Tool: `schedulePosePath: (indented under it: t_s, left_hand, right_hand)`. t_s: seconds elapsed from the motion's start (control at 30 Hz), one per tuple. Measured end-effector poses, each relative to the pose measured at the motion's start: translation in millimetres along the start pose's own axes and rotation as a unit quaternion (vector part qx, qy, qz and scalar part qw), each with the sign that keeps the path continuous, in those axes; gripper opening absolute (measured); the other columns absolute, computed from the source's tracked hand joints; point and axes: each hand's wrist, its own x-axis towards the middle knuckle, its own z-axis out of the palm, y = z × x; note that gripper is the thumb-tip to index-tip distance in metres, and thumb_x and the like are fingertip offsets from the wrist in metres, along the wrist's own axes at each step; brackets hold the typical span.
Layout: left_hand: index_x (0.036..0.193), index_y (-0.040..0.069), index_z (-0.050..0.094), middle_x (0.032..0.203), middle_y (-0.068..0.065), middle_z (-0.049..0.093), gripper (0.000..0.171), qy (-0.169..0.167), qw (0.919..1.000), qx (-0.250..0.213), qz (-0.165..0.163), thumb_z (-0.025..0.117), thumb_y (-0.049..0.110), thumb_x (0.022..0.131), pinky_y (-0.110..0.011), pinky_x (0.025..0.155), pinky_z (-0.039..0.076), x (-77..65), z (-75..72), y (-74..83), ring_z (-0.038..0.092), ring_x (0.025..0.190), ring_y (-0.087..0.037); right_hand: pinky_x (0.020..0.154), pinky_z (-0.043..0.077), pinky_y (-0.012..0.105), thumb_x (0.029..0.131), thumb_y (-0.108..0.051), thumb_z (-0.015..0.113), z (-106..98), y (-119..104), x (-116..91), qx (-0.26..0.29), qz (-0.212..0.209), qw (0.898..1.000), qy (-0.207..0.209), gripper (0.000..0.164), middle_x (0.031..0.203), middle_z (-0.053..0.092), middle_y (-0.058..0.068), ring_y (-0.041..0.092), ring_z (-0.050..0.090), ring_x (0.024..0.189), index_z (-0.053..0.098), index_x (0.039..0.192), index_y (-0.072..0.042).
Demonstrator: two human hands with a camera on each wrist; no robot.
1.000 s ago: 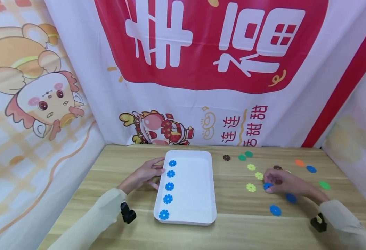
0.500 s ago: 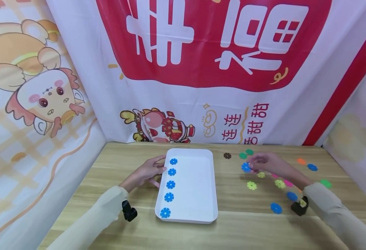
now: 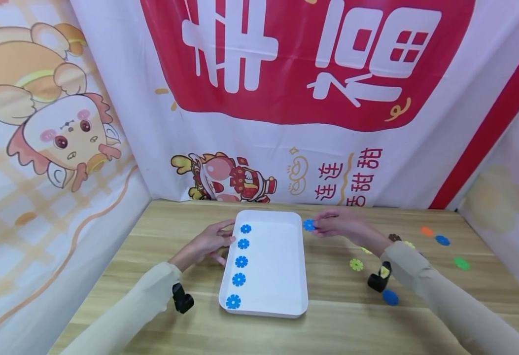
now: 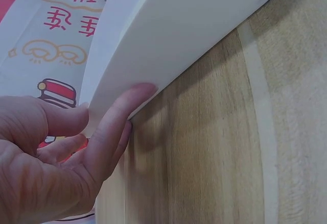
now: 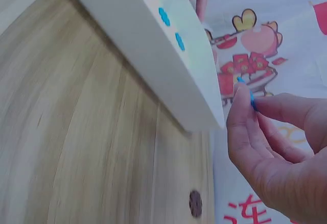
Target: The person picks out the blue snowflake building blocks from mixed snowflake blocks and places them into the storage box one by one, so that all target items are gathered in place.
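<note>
A white tray (image 3: 281, 266) lies on the wooden table, with a column of blue flower discs (image 3: 241, 262) along its left side. My left hand (image 3: 208, 242) rests against the tray's left rim; its fingers (image 4: 120, 119) touch the tray's wall (image 4: 168, 45). My right hand (image 3: 336, 224) pinches one blue flower disc (image 3: 309, 225) just beyond the tray's far right corner. In the right wrist view the disc (image 5: 250, 97) shows edge-on between thumb and fingertips, next to the tray's corner (image 5: 204, 117).
Loose flower discs lie right of the tray: yellow (image 3: 356, 265), blue (image 3: 390, 297), another blue (image 3: 441, 240), orange (image 3: 426, 230), green (image 3: 461, 264), brown (image 5: 195, 202). Printed cloth walls close in the table at the back and both sides.
My right hand picked a blue disc from the loose pile and carried it leftward to the tray's far right corner. The left hand stayed at the tray's left rim.
</note>
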Motion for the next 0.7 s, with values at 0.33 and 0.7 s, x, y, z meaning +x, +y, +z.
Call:
schedulePosePath:
  t_s: [0.33, 0.7]
  left_hand:
    - [0.166, 0.017, 0.03, 0.16, -0.025, 0.044, 0.063, 0.005, 0.9999, -0.007, 0.008, 0.055, 0.01, 0.109, -0.043, 0.065, 0.068, -2.6, 0.9, 0.9, 0.068, 0.12, -0.036]
    - [0.166, 0.018, 0.03, 0.162, -0.026, 0.042, 0.063, 0.012, 0.9999, 0.0, 0.004, 0.055, 0.01, 0.109, -0.043, 0.067, 0.068, -3.1, 2.6, 1.3, 0.069, 0.118, -0.035]
  right_hand:
    - [0.106, 0.058, 0.049, 0.102, 0.002, 0.063, 42, -18, 48, 0.025, 0.04, 0.999, -0.001, 0.027, 0.117, 0.075, 0.023, 0.021, 0.077, 0.097, 0.064, 0.127, 0.013]
    - [0.104, 0.06, 0.048, 0.1, -0.005, 0.069, 79, -18, 93, -0.026, 0.091, 0.995, 0.028, 0.019, 0.107, 0.078, 0.018, 0.022, 0.078, 0.092, 0.073, 0.117, 0.005]
